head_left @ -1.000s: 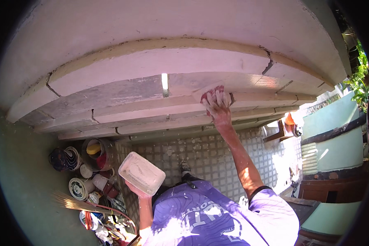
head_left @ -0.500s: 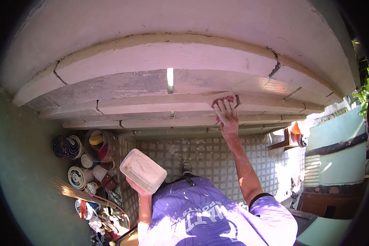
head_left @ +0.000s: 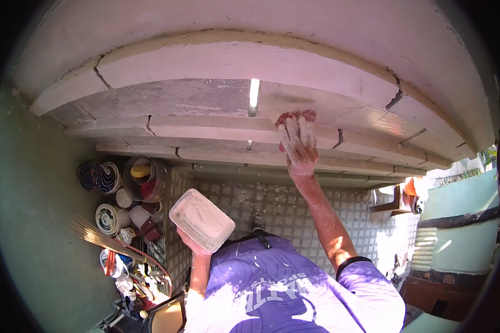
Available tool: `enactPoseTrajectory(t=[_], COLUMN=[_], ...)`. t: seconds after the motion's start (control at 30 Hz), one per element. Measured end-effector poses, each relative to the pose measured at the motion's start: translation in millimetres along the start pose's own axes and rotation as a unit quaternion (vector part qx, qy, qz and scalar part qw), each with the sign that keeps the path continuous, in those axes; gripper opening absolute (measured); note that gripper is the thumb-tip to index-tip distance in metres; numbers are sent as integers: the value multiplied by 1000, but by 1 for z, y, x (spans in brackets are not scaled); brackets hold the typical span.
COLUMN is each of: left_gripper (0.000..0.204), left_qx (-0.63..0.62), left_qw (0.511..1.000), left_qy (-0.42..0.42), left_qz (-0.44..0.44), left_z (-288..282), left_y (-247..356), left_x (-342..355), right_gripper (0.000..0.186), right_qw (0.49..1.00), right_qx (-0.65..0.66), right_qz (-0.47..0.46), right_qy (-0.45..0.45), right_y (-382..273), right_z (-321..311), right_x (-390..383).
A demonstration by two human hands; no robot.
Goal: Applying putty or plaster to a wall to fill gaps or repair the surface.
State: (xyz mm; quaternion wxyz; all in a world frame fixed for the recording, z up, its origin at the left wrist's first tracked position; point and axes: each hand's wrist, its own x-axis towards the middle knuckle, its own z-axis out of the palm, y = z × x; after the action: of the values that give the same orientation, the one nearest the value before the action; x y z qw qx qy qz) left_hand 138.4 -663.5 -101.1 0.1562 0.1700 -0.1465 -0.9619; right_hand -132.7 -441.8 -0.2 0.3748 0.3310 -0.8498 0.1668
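My right hand (head_left: 300, 145), coated in whitish smears, reaches up and forward with its fingers closed round a dark red pad (head_left: 295, 116). Whether it is a sponge or a folded cloth I cannot tell. The pad lies against the pale shelf panel (head_left: 339, 111) between two curved ledges, right of a bright narrow gap. Lower down, my left hand (head_left: 194, 243) grips a rectangular white tub (head_left: 223, 238) from beneath and the side; most of its fingers are hidden. Pale pinkish paste (head_left: 201, 219) coats the tub's inside.
Buckets (head_left: 112, 219) and paint containers crowd the floor along the green wall (head_left: 33, 222) at left, with a stick broom (head_left: 94, 233) among them. A wooden stool (head_left: 397, 200) stands at the right on the tiled floor (head_left: 339, 205). Cracks cross the ledges.
My right hand has moved with the red pad from the middle ledge's front edge up and left onto the panel. My left hand still holds the tub. The whole view has shifted slightly.
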Motion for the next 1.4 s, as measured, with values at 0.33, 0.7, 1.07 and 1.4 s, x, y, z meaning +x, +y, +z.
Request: enactPoseTrajectory(t=[0.33,0.7,1.07,1.4], left_gripper=[82,78,77,75], left_qx=[10,-9,-29,-40], left_qw=[1000,1000,999,999], left_qy=[27,-13,12,-7], left_qz=[0,-10,-8,-4], left_z=[-8,0,-14,-19], left_y=[8,31,40,38], left_x=[-2,-9,-12,-12], right_gripper=[55,55,68,80], right_qw=[984,988,997,999], right_qx=[-34,-122,-49,-28], right_qz=[-46,-19,42,5], right_qy=[-169,-96,-49,46], right_y=[-20,-19,8,34], right_z=[36,43,38,-4], right_x=[-16,13,28,22])
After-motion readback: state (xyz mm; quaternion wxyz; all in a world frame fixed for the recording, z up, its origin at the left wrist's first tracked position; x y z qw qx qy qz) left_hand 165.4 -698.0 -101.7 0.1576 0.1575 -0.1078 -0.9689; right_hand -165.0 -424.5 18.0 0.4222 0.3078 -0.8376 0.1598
